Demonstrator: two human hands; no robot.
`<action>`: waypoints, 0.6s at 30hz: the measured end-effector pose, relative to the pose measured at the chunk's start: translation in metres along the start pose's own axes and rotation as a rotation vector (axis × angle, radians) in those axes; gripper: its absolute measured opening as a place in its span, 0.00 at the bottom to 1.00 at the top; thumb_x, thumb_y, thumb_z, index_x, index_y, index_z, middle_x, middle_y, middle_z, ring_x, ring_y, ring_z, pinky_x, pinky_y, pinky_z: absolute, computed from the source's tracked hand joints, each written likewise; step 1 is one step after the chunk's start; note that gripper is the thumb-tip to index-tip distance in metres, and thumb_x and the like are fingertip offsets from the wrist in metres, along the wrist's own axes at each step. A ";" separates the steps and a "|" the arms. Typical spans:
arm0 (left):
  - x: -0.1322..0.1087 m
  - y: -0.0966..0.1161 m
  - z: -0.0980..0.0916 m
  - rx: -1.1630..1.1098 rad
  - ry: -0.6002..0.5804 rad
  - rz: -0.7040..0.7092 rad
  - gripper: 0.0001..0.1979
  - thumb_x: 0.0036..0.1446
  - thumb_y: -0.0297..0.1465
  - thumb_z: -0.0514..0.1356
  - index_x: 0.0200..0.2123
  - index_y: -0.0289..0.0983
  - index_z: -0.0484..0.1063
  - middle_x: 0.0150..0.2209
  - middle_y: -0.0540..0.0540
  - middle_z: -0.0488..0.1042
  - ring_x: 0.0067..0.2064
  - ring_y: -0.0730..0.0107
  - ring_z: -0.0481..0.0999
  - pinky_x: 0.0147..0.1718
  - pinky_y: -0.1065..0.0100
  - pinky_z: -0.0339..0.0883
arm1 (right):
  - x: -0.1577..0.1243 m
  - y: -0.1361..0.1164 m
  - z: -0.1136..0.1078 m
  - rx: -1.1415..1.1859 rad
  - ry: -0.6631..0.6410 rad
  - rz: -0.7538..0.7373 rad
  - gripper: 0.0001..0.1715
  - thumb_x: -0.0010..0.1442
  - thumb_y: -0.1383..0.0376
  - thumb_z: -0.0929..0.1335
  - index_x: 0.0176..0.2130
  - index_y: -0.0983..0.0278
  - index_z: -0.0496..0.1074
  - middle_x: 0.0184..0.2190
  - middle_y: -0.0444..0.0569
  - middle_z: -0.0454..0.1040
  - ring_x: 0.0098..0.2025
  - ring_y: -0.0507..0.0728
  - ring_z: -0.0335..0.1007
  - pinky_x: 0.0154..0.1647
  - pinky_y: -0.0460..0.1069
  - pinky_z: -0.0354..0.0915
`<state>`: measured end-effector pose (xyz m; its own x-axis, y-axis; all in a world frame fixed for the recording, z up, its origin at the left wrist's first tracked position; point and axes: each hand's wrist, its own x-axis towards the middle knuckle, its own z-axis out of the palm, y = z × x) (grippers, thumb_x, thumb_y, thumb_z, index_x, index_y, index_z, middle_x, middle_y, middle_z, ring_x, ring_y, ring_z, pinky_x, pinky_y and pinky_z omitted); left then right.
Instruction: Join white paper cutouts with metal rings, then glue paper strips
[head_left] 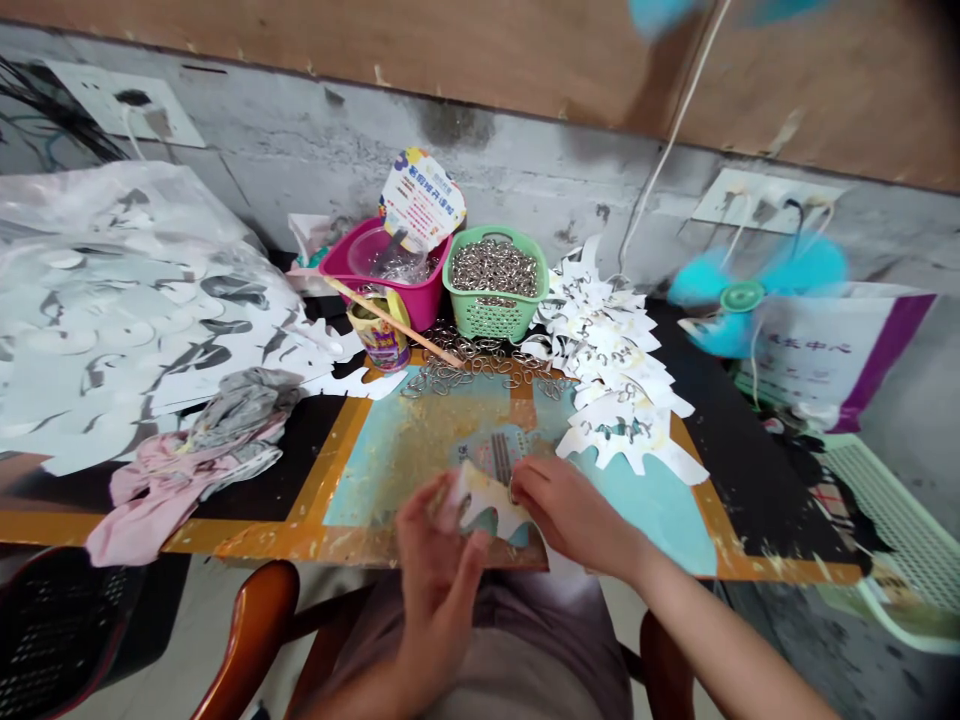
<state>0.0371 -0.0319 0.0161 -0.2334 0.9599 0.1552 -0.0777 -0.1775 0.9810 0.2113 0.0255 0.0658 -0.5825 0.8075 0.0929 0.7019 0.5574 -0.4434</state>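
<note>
A white cut-out sheet (491, 503) with a scalloped edge is held over the front of the table, between my two hands. My left hand (439, 565) grips its left end, the thumb apart in front. At its right side my right hand (566, 515) is closed in a pinch, with what looks like a small metal ring (513, 490) at the fingertips. Loose metal rings (487, 365) lie beyond my hands, before a green basket (499, 318) full of them. To the right, similar white cut-outs with rings (626, 425) lie in an overlapping row.
A pink basket (424, 305), a small yellow tub (384, 345) and a wooden stick (397, 325) stand at the back. Cloths (202, 450) and a plastic bag of white pieces (135, 310) are left. A blue-bladed fan (742, 295) spins at right.
</note>
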 end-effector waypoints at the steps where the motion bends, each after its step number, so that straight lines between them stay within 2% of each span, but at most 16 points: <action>1: 0.006 0.000 -0.005 0.134 0.057 0.162 0.29 0.60 0.34 0.63 0.61 0.45 0.56 0.65 0.39 0.59 0.66 0.55 0.63 0.61 0.52 0.63 | 0.002 0.004 0.002 -0.025 -0.050 -0.038 0.10 0.66 0.75 0.62 0.37 0.64 0.69 0.37 0.51 0.73 0.39 0.57 0.68 0.42 0.51 0.64; 2: 0.013 -0.001 -0.010 0.290 0.075 0.323 0.30 0.58 0.31 0.64 0.61 0.44 0.56 0.65 0.39 0.58 0.68 0.53 0.58 0.64 0.48 0.56 | 0.003 0.008 0.006 -0.047 -0.073 -0.067 0.10 0.65 0.76 0.63 0.37 0.64 0.70 0.40 0.51 0.73 0.40 0.57 0.68 0.43 0.51 0.63; 3: 0.020 -0.002 -0.014 0.445 0.008 0.457 0.30 0.56 0.28 0.65 0.60 0.43 0.58 0.64 0.39 0.62 0.68 0.52 0.58 0.66 0.44 0.50 | 0.004 0.011 0.010 -0.068 -0.070 -0.082 0.10 0.64 0.76 0.64 0.37 0.64 0.70 0.43 0.52 0.72 0.43 0.57 0.68 0.44 0.51 0.63; 4: 0.028 -0.003 -0.017 0.582 -0.134 0.537 0.29 0.56 0.26 0.64 0.59 0.43 0.59 0.60 0.40 0.67 0.67 0.52 0.59 0.67 0.41 0.45 | 0.004 0.013 0.014 -0.090 -0.043 -0.079 0.09 0.63 0.76 0.65 0.37 0.64 0.71 0.46 0.52 0.72 0.44 0.58 0.67 0.45 0.52 0.62; 5: 0.036 -0.006 -0.017 0.684 -0.303 0.562 0.29 0.57 0.25 0.62 0.60 0.42 0.59 0.58 0.40 0.70 0.66 0.53 0.62 0.68 0.40 0.42 | 0.003 0.014 0.018 -0.115 -0.009 -0.063 0.08 0.64 0.75 0.65 0.37 0.63 0.72 0.46 0.53 0.71 0.45 0.58 0.66 0.46 0.52 0.61; 7: 0.049 -0.011 -0.015 0.760 -0.580 0.542 0.27 0.58 0.22 0.59 0.60 0.40 0.59 0.56 0.40 0.73 0.63 0.55 0.67 0.68 0.42 0.44 | -0.001 0.016 0.024 -0.163 0.029 -0.039 0.07 0.65 0.73 0.66 0.39 0.63 0.73 0.42 0.52 0.72 0.44 0.59 0.66 0.45 0.53 0.60; 9: 0.059 -0.016 -0.009 0.736 -0.704 0.471 0.27 0.56 0.21 0.57 0.59 0.39 0.60 0.52 0.40 0.76 0.58 0.58 0.73 0.68 0.46 0.48 | -0.006 0.016 0.029 -0.196 0.026 -0.045 0.08 0.66 0.72 0.65 0.42 0.63 0.73 0.38 0.51 0.73 0.42 0.60 0.66 0.44 0.54 0.60; 12: 0.068 -0.021 -0.001 0.689 -0.743 0.335 0.24 0.55 0.20 0.56 0.55 0.39 0.62 0.44 0.45 0.79 0.52 0.61 0.77 0.68 0.46 0.45 | -0.013 0.016 0.035 -0.258 0.018 -0.080 0.10 0.65 0.73 0.65 0.46 0.66 0.72 0.40 0.52 0.73 0.42 0.61 0.66 0.43 0.54 0.61; 14: 0.069 -0.021 0.000 0.667 -0.743 0.267 0.22 0.54 0.20 0.57 0.52 0.40 0.64 0.43 0.45 0.79 0.50 0.61 0.77 0.68 0.45 0.43 | -0.017 0.015 0.038 -0.294 0.042 -0.104 0.09 0.64 0.73 0.65 0.44 0.67 0.72 0.39 0.54 0.73 0.40 0.61 0.65 0.40 0.54 0.61; 18: 0.070 -0.019 -0.002 0.648 -0.722 0.258 0.17 0.53 0.20 0.59 0.45 0.41 0.72 0.44 0.44 0.79 0.56 0.56 0.73 0.66 0.44 0.47 | -0.024 0.016 0.045 -0.259 0.143 -0.140 0.08 0.64 0.73 0.63 0.37 0.67 0.71 0.34 0.54 0.70 0.36 0.60 0.64 0.37 0.53 0.61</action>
<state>0.0209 0.0379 0.0077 0.4921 0.8486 0.1944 0.4849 -0.4526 0.7484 0.2182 0.0063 0.0160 -0.6301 0.7282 0.2696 0.7107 0.6807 -0.1774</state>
